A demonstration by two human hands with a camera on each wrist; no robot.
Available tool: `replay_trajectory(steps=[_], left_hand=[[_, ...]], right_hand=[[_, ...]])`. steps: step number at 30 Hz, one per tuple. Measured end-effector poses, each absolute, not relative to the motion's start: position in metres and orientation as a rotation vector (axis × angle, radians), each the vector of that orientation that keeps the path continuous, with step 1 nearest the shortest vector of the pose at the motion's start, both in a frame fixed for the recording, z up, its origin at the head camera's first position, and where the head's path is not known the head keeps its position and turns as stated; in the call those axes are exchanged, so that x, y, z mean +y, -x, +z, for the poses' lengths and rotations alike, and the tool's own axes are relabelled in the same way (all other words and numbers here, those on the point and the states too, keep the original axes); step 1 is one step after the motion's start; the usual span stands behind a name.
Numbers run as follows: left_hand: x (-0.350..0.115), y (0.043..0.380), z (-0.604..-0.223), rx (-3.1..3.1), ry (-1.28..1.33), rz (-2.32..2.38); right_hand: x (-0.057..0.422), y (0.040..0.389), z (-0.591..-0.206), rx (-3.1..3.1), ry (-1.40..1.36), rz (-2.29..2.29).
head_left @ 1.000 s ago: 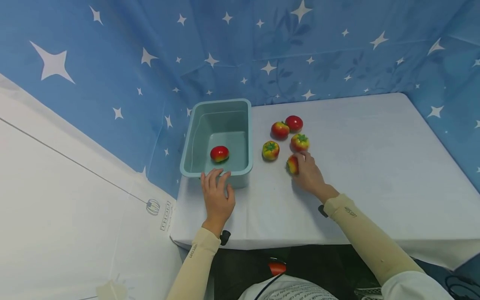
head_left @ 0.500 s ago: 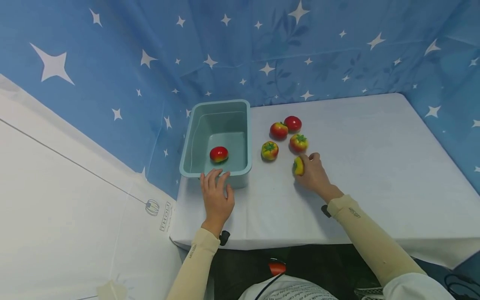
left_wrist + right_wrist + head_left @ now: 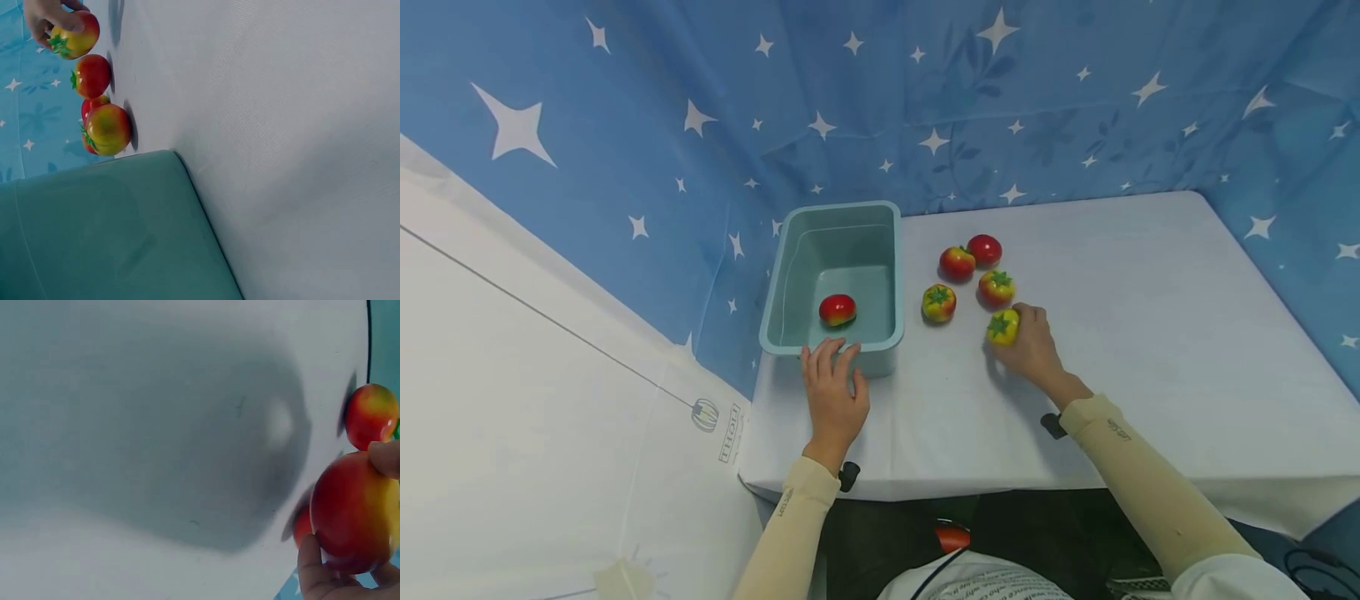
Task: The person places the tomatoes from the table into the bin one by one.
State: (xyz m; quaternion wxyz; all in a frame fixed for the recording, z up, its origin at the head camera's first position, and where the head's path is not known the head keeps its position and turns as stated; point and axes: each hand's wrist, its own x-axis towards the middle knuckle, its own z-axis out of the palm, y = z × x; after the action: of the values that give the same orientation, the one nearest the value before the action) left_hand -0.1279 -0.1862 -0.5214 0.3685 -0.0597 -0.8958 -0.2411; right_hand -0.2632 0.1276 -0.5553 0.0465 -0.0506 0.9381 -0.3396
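My right hand (image 3: pixel 1030 348) grips a red-and-yellow tomato (image 3: pixel 1003 327) with a green star-shaped top. The right wrist view shows thumb and fingers around this same tomato (image 3: pixel 351 509), its red underside facing the camera. In the left wrist view it hangs above the tablecloth, green top turned toward the back curtain. On the left, my left hand (image 3: pixel 835 400) rests its relaxed fingers at the near rim of a blue-green bin (image 3: pixel 897 267). One red tomato (image 3: pixel 838 309) lies on the bin floor. The left hand itself is outside the left wrist view.
Several more tomatoes sit between bin and right hand: a yellow-green one (image 3: pixel 939 303), a red-yellow one (image 3: pixel 996 288), and two redder ones behind, including a glossy red tomato (image 3: pixel 984 250). A blue star-patterned curtain (image 3: pixel 1045 108) stands directly behind the white-covered table (image 3: pixel 1150 333).
My right hand has shifted slightly right and turned the tomato, so its green top now faces the head camera. The left hand and bin stay put.
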Motion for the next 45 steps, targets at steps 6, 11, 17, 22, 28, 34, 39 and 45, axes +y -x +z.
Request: replay_trajectory(steps=[6, 11, 17, 22, 28, 34, 39, 45], left_hand=[[-0.186, 0.129, -0.524, -2.289, 0.160, -0.606], [-0.185, 0.129, -0.524, -2.292, 0.164, -0.605], [-0.184, 0.129, -0.522, -2.283, 0.173, -0.620], [-0.184, 0.130, -0.522, -2.289, 0.174, -0.618], [-0.183, 0.129, -0.523, -2.284, 0.193, -0.636], [-0.183, 0.127, -0.523, -2.306, 0.214, -0.648], [-0.187, 0.123, -0.521, -2.344, 0.226, -0.670], [-0.193, 0.120, -0.517, -2.302, 0.225, -0.649]], right_hand=[[0.120, 0.263, -0.539, 2.912, 0.201, -1.177], [0.106, 0.262, -0.516, 2.917, 0.279, -1.300], [0.081, 0.266, -0.490, 2.877, 0.354, -1.455], [0.061, 0.263, -0.471, 2.850, 0.411, -1.544], [0.038, 0.256, -0.457, 2.800, 0.436, -1.681], [0.021, 0.252, -0.448, 2.781, 0.459, -1.693], [0.004, 0.246, -0.446, 2.723, 0.581, -1.683], [-0.022, 0.242, -0.437, 2.634, 0.748, -1.640]])
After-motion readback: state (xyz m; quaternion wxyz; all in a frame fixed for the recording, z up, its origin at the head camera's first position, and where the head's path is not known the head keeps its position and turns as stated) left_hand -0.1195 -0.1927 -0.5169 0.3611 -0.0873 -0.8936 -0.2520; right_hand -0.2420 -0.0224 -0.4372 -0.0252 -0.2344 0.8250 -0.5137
